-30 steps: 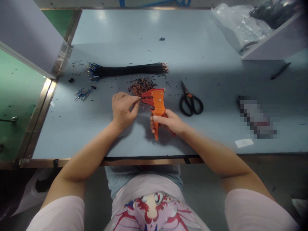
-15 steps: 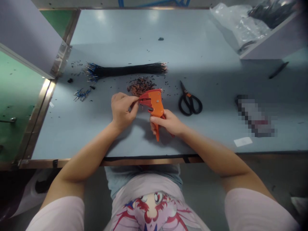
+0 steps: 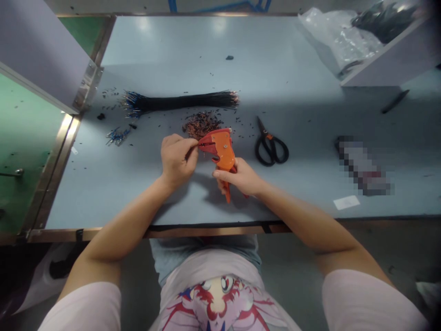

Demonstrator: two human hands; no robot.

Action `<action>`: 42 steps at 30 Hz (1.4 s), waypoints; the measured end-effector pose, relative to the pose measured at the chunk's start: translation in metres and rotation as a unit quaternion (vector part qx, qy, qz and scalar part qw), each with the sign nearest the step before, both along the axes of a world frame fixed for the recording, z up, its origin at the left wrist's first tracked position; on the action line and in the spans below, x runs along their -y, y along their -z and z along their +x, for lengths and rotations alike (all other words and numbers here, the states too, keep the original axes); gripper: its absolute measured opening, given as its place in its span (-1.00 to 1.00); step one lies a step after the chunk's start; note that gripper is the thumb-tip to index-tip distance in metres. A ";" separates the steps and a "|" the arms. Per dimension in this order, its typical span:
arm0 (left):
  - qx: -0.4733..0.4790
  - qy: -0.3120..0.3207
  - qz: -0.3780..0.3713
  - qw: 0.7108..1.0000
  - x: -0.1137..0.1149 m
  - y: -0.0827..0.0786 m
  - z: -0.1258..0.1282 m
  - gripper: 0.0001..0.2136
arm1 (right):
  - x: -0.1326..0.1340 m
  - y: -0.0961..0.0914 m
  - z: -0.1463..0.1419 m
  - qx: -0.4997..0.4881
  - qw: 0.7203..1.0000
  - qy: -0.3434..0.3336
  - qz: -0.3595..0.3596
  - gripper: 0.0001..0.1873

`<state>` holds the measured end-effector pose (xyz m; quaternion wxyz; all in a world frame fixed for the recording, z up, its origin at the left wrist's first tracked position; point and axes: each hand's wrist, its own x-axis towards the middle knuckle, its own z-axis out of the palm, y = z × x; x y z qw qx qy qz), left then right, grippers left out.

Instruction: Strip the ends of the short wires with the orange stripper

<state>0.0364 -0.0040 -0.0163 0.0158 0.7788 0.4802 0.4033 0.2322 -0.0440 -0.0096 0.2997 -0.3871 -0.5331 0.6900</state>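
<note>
My right hand grips the handles of an orange wire stripper, its red jaws pointing left. My left hand is pinched shut at those jaws, feeding something thin into them; the piece itself is too small to make out. Just beyond the tool lies a small heap of stripped wire scraps. Farther back a long bundle of black wires lies across the table, blue ends to the left, copper ends to the right.
Black scissors lie right of the stripper. A few blue-tipped wire pieces sit at the left. A grey box with a plastic bag stands back right, a black pen near it. A metal-edged panel borders the left side.
The stripper and both hands have drifted slightly left and toward me, with the handles squeezed a little closer. Nothing else on the table has moved.
</note>
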 end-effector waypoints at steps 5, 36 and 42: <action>0.012 0.003 -0.003 1.000 0.000 0.001 0.002 -0.86 | -0.001 0.003 -0.001 -0.013 1.000 0.023 0.003 -0.58; 0.081 -0.020 -0.016 0.996 -0.004 0.010 0.001 -0.89 | -0.005 0.003 0.000 -0.074 0.985 0.017 -0.155 -0.64; 0.075 -0.016 -0.017 0.997 -0.006 0.011 -0.001 -0.92 | -0.007 0.008 0.002 -0.085 0.984 0.011 -0.158 -0.66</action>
